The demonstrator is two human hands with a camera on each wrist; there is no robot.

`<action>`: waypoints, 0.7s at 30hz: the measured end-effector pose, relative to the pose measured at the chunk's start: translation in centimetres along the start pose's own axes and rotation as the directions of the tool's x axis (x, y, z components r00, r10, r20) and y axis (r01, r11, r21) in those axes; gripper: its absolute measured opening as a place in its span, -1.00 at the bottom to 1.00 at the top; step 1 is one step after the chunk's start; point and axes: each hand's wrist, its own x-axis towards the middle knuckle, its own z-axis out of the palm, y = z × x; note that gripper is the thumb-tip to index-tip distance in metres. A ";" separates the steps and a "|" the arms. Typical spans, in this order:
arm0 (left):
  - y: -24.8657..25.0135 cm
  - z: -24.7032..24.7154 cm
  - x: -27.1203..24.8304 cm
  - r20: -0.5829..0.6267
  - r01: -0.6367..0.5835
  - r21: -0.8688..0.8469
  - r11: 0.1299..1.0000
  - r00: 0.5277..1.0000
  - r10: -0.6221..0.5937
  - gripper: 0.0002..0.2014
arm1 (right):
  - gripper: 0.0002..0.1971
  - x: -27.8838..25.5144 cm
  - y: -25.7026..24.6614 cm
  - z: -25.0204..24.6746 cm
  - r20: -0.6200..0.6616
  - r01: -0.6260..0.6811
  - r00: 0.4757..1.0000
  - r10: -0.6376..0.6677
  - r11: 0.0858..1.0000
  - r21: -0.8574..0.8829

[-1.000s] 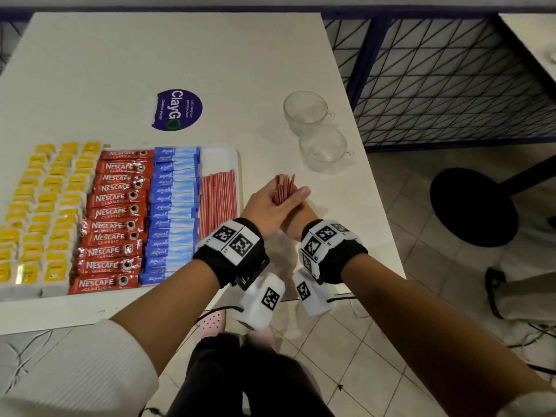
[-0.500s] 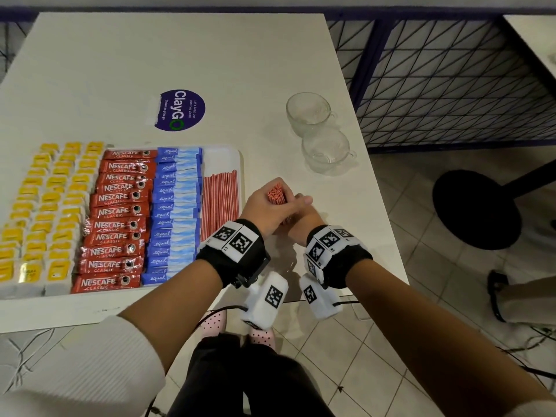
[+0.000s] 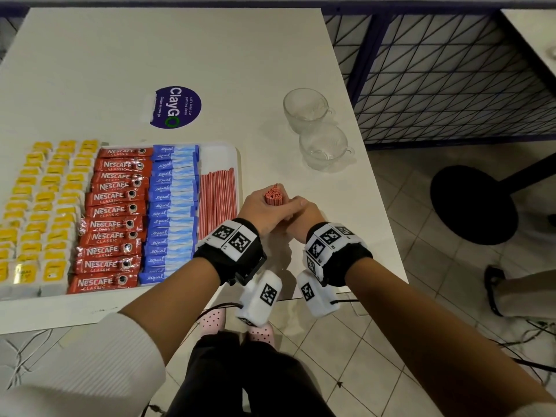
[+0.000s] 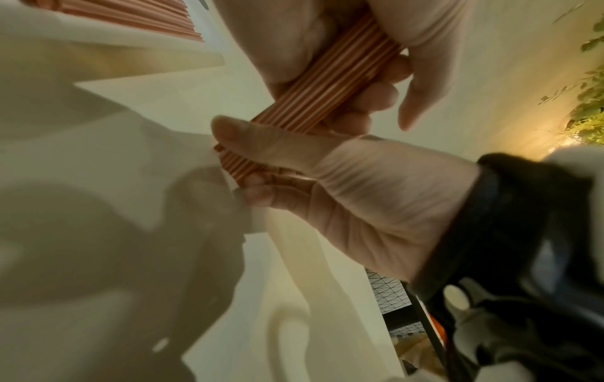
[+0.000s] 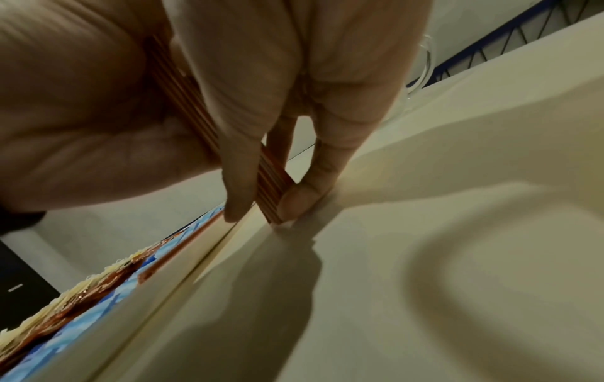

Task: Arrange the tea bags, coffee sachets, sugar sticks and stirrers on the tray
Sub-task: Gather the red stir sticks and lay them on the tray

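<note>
Stirrers [image 3: 274, 195] stand upright in a red bundle just right of the tray [image 3: 238, 164], gripped by the left hand [image 3: 261, 209] and right hand [image 3: 304, 216]. Left wrist view: both hands' fingers curl round the bundle [image 4: 322, 85]. Right wrist view: fingertips [image 5: 295, 204] pinch its lower end [image 5: 273, 191] against the table [image 5: 457, 232] beside the tray.

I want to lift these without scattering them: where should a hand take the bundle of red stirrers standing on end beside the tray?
Probably around the middle of the bundle of red stirrers, coming from the side, fingers wrapped round it. It stands upright on the table, loose and untied, so an encircling grip likely keeps it together.
</note>
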 end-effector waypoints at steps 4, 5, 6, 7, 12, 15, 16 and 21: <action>0.0 0.2 0.1 0.000 0.028 0.028 0.999 1.000 -0.028 -0.65 | -0.61 -0.2 -0.3 0.1 -0.020 0.050 0.998 -0.052 0.992 -0.119; 0.1 0.3 0.0 -0.003 0.029 0.031 0.999 1.000 -0.029 -0.64 | -0.60 -0.1 -0.3 0.1 -0.009 0.061 0.998 -0.063 0.988 -0.144; 0.1 0.3 -0.1 -0.009 0.020 0.036 0.999 1.000 -0.020 -0.61 | -0.60 0.0 -0.2 0.1 -0.006 0.072 0.997 -0.074 0.984 -0.162; 0.1 0.3 -0.1 -0.014 0.007 0.049 0.999 1.000 -0.006 -0.58 | -0.61 0.2 -0.1 0.3 -0.008 0.068 0.997 -0.070 0.986 -0.151; 1.0 -1.1 0.2 0.000 -0.031 0.054 0.998 1.000 0.031 -0.48 | -0.79 0.0 -0.6 0.7 0.019 0.128 0.992 -0.127 0.990 -0.061; 1.7 -2.8 0.6 -0.024 0.003 -0.001 1.000 1.000 -0.003 -0.51 | -0.68 -0.5 -1.6 1.2 0.029 0.219 0.975 -0.219 0.975 -0.016; 1.9 -3.4 0.7 -0.038 0.045 -0.076 0.996 0.998 -0.048 -0.52 | -0.61 -0.6 -2.0 1.5 0.036 0.258 0.966 -0.257 0.966 -0.017; 3.1 -5.7 1.4 -0.100 0.201 -0.202 0.958 0.969 -0.225 -0.51 | -0.70 -0.7 -4.2 2.7 0.120 0.364 0.927 -0.355 0.929 -0.069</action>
